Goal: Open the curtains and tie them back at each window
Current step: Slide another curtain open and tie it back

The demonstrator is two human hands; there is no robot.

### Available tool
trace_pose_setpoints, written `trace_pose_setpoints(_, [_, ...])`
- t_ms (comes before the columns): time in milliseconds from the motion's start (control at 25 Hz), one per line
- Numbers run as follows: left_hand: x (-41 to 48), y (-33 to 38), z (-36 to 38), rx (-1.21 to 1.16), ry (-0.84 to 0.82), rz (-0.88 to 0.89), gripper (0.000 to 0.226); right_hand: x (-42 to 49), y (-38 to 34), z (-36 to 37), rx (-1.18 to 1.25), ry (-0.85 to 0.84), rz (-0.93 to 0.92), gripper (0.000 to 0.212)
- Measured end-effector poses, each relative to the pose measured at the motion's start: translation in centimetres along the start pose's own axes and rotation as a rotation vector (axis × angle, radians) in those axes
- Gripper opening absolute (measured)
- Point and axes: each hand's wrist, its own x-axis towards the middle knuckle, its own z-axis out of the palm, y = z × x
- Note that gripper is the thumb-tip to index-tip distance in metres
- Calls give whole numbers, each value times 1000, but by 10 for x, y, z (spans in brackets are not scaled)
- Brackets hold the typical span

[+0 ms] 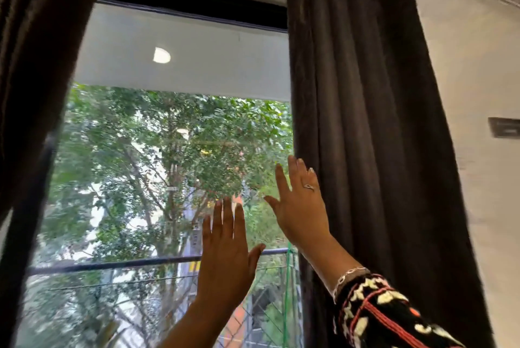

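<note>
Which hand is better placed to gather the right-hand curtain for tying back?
Probably the right hand: it is open at the right curtain's inner edge, while the left hand is raised before the glass.

So there are two dark brown curtains, heavy velvety-looking fabric, both pulled off to the sides with the window (174,150) open between them. The right curtain (365,150) hangs bunched in long vertical folds from the top of the frame down past the bottom edge, sitting between the glass and the white wall. It's hanging loose, no tie around it that I can see. The left curtain (36,66) only shows as a dark slanted strip along the left edge, blurry, angled in toward the window frame lower down. Can't tell whether that one's tied.
</note>
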Motion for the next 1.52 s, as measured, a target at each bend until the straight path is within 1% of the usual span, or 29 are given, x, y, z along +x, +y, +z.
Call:
trace_pose_setpoints(80, [4, 25, 4, -35, -3, 23, 72, -10, 27, -6, -51, -22, 8, 62])
trace_pose_setpoints(200, [16, 56, 14, -125, -30, 44, 71, -14, 64, -14, -100, -43, 25, 62])
trace_pose_setpoints(360, [49, 89, 25, -175, -18, 127, 76, 2, 102, -18, -151, 19, 21, 60])
trace_pose_setpoints(480, [86, 103, 34, -200, 55, 204, 78, 28, 122, -15, -173, 27, -8, 61])
trace_pose_setpoints(560, [118, 106, 42, -194, 99, 225, 79, 51, 133, -9, -182, 54, -21, 62])
trace_pose_setpoints(680, [171, 103, 56, -167, 223, 236, 76, 91, 146, -6, -194, 119, -25, 64])
trace_pose_setpoints(800, [233, 96, 55, -152, 304, 155, 68, 136, 153, -12, -170, 217, 19, 66])
trace_pose_setpoints(880, [272, 90, 45, -141, 343, 123, 67, 166, 156, -21, -138, 279, 36, 65])
trace_pose_setpoints(960, [305, 81, 38, -125, 398, 118, 68, 196, 161, -31, -103, 344, 33, 64])
trace_pose_setpoints(1080, [332, 62, 26, -99, 393, 123, 67, 230, 166, -46, -34, 420, 24, 61])
trace_pose_setpoints(1200, [348, 30, 14, -41, 353, 87, 51, 259, 176, -55, 101, 488, 73, 61])
trace_pose_setpoints(1240, [350, 14, 9, -22, 370, 60, 47, 267, 179, -58, 161, 492, 104, 61])
trace_pose_setpoints(1320, [354, -25, 0, 96, 458, 87, 45, 277, 184, -61, 253, 490, 146, 61])
trace_pose_setpoints(1400, [349, -75, -17, 193, 478, 148, 40, 289, 180, -57, 303, 487, 161, 62])
trace_pose_setpoints(1440, [345, -97, -25, 248, 464, 101, 39, 291, 180, -54, 307, 469, 166, 63])
trace_pose_setpoints(1480, [341, -123, -38, 355, 402, 29, 38, 295, 171, -49, 326, 448, 163, 64])
trace_pose_setpoints(1520, [334, -149, -51, 479, 393, -27, 37, 297, 162, -44, 339, 430, 158, 64])
